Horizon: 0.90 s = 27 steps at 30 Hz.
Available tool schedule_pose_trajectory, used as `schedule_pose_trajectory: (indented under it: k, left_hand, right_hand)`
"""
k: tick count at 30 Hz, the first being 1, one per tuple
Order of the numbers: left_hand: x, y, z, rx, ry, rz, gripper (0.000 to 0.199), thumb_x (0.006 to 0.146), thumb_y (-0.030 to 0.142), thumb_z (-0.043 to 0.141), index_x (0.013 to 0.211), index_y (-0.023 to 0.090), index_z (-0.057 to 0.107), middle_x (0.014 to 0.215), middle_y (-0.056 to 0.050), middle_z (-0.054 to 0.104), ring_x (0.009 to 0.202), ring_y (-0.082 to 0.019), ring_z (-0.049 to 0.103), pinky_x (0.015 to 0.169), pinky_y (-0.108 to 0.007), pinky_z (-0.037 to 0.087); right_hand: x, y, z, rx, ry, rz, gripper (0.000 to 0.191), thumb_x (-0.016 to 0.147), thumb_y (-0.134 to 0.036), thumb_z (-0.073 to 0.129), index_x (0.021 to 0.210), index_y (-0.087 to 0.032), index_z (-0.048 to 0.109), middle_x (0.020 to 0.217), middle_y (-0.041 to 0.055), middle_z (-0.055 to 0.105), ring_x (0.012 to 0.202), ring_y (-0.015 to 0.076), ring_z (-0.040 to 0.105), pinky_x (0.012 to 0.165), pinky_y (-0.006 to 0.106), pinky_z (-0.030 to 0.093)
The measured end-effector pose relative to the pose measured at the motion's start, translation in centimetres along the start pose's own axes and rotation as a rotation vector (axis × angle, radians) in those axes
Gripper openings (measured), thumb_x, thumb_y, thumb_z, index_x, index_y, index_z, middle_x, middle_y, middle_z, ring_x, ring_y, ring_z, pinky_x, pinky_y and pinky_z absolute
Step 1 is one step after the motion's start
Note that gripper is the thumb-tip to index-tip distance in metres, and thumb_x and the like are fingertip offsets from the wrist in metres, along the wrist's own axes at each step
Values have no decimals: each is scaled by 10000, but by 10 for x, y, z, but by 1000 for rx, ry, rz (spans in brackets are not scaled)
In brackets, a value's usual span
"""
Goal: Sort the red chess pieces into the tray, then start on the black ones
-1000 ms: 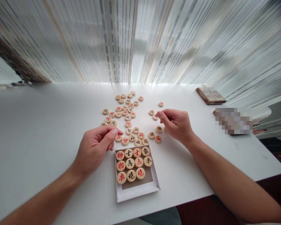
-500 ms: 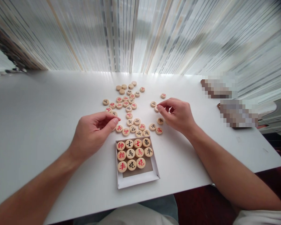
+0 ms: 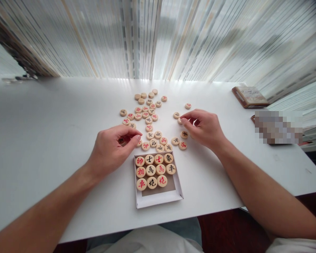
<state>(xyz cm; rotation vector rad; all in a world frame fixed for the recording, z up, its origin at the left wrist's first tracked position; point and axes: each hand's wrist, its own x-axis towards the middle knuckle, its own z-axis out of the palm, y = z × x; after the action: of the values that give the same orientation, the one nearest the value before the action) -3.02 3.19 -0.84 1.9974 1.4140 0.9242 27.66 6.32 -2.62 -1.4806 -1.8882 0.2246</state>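
Table (image 3: 55,140), white, bare edge toward the wearer. On it, nearest:

Box (image 3: 160,198), shallow, open. Eleven marked pieces (image 3: 151,170) within, face up: rows of four, four and three. Count unchanged from the earlier views, so nothing has been added in that span.

Left hand (image 3: 110,146), just beyond the box's far left corner. Thumb and forefinger tips near each other; whether they grip anything, cannot tell. Changed since half a second ago: the thumb now partly covers a red-marked piece (image 3: 139,144).

Loose pieces (image 3: 149,128), red and black, scattered beyond the box, some touching.

Right hand (image 3: 204,128), to the right of the main scatter. Thumb and forefinger at a half-hidden piece (image 3: 179,120), the same one as before; gripped or merely touched, cannot tell. It appears not yet lifted.

Blank-topped pieces (image 3: 141,101), five, at the far end of the scatter.

Carton (image 3: 252,95), far right. Curtain (image 3: 173,42), behind all.
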Motion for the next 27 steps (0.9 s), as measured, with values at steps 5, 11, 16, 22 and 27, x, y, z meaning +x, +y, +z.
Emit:
schedule_pose_trajectory:
  k: [5, 11, 16, 22, 27]
  left_hand:
    - [1, 2, 0, 14, 6, -5, 180, 925, 331, 710, 947, 227, 855, 864, -26, 831, 702, -172, 669, 682, -260, 537]
    - [0, 2, -1, 10, 6, -4, 189, 934, 340, 713, 959, 217, 855, 905, -36, 844, 736, -180, 689, 709, -267, 554]
    - [1, 2, -2, 4, 32, -11, 163, 930, 329, 732, 946, 213, 846, 893, -33, 845, 752, -186, 712, 707, -267, 554]
    - [2, 2, -4, 4, 52, -14, 157, 923, 346, 741, 929, 223, 839, 925, -48, 854, 844, -229, 768, 709, -283, 562]
    - [3, -1, -5, 22, 56, -14, 161, 916, 363, 742, 921, 237, 841, 921, -44, 856, 842, -241, 776, 690, -287, 561]
  right_hand:
    - [0, 0, 0, 2, 4, -10, 136, 909, -239, 699, 865, -210, 824, 798, 43, 769, 618, 167, 608, 630, 319, 505]
    - [0, 2, 0, 3, 5, -16, 138, 908, -226, 701, 879, -204, 834, 795, 38, 773, 618, 162, 611, 632, 313, 499]
    - [0, 0, 0, 13, 9, -9, 137, 903, -231, 702, 881, -203, 835, 785, 39, 777, 623, 166, 618, 631, 311, 506]
    - [4, 3, -7, 32, 81, 20, 159, 907, -275, 692, 859, -206, 828, 793, 51, 791, 634, 186, 656, 645, 334, 522]
    - [9, 11, -14, 20, 117, 51, 186, 924, -305, 682, 891, -197, 830, 754, 44, 788, 625, 192, 676, 603, 325, 511]
